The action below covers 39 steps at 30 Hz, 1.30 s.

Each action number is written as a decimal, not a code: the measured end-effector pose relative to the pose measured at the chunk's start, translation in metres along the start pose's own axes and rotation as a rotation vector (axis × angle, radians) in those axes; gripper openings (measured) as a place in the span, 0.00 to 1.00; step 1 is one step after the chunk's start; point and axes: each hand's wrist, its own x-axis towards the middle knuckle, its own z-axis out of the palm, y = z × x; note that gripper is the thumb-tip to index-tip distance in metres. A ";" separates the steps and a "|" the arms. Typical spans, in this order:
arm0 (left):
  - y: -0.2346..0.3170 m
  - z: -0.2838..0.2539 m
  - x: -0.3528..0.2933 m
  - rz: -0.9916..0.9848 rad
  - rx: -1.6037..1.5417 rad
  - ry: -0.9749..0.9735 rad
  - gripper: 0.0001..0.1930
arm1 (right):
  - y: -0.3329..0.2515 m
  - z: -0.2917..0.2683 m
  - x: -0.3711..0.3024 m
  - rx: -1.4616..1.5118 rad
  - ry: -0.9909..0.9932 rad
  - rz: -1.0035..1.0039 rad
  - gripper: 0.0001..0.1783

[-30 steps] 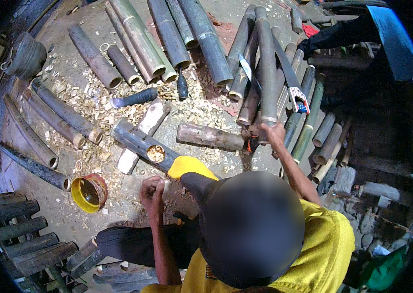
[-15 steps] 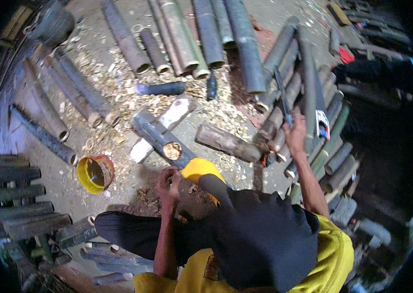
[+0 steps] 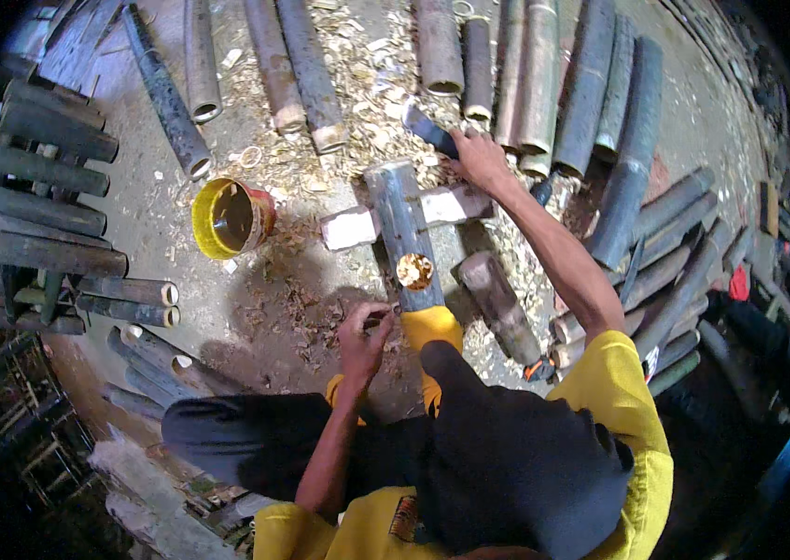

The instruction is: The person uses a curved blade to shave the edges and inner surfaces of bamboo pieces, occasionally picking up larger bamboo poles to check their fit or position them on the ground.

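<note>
In front of me a dark bamboo tube (image 3: 398,210) points away, with a round hole (image 3: 414,272) cut in its upper side and pale wood showing in it. It rests across a pale-faced wooden block (image 3: 350,229). My foot in a yellow sock (image 3: 432,327) is against the tube's near end. My right hand (image 3: 483,161) reaches far forward and is closed on the near end of a short dark tool (image 3: 432,133) with a pale, shiny far end; its kind is unclear. My left hand (image 3: 365,338), fingers curled and pinched, is beside the tube's near end; anything inside is hidden.
A yellow bucket (image 3: 218,219) stands left of the tube. Several bamboo tubes (image 3: 589,89) lie at the back, with stacks at left (image 3: 59,252) and right (image 3: 665,289). A short log (image 3: 499,308) lies right of the tube. Wood chips (image 3: 362,79) cover the floor.
My right hand has left a long thin tool among the right-hand tubes and taken hold of the short dark tool on the chips. The view has turned left. My left hand stays near the tube.
</note>
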 end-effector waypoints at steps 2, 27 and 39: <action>-0.008 0.003 -0.003 -0.067 -0.070 0.061 0.05 | 0.005 0.004 0.003 0.018 0.013 -0.068 0.29; -0.050 0.026 0.001 -0.567 -0.410 0.137 0.17 | -0.316 -0.076 0.111 0.135 -0.226 -1.219 0.19; -0.032 0.014 0.014 -0.487 -0.296 0.274 0.08 | -0.236 -0.050 0.082 0.772 -0.124 -0.898 0.29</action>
